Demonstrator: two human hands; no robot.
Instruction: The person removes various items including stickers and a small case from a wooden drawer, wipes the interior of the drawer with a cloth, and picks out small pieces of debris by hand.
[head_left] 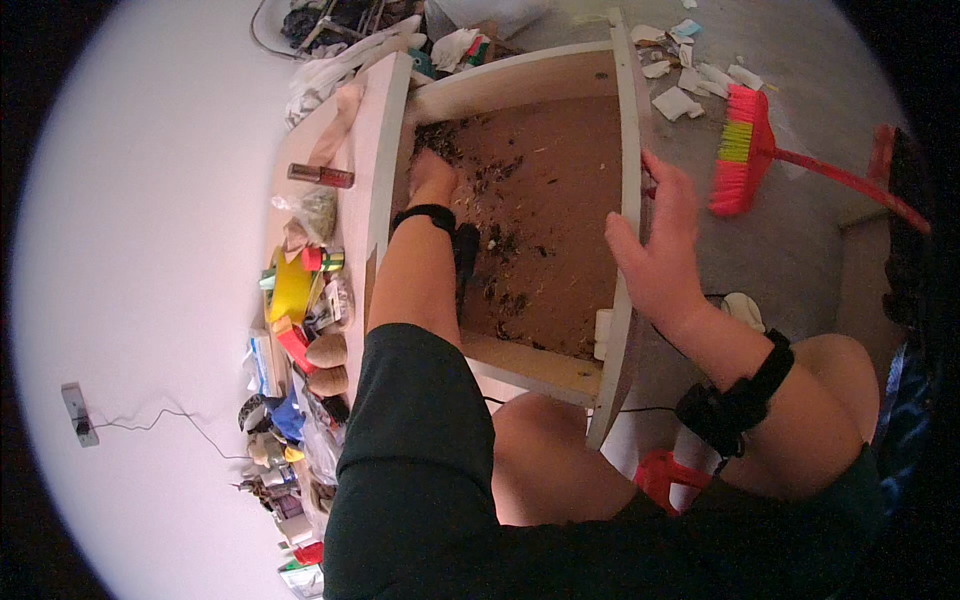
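A wooden drawer with a brown bottom is pulled out in front of me, and dark crumbs and bits of debris lie scattered over its bottom. My left hand reaches down into the drawer's far left corner, beside the thickest patch of dark debris. Its fingers are blurred and partly hidden, so I cannot tell what they hold. At the drawer's front board, my right hand grips the edge, thumb on the top rim and fingers along the outer face. Black straps circle both wrists.
Left of the drawer, a tabletop carries a small tube, a yellow item and much clutter. A red broom lies on the grey floor at right, near scraps of paper. A red plastic stool shows below.
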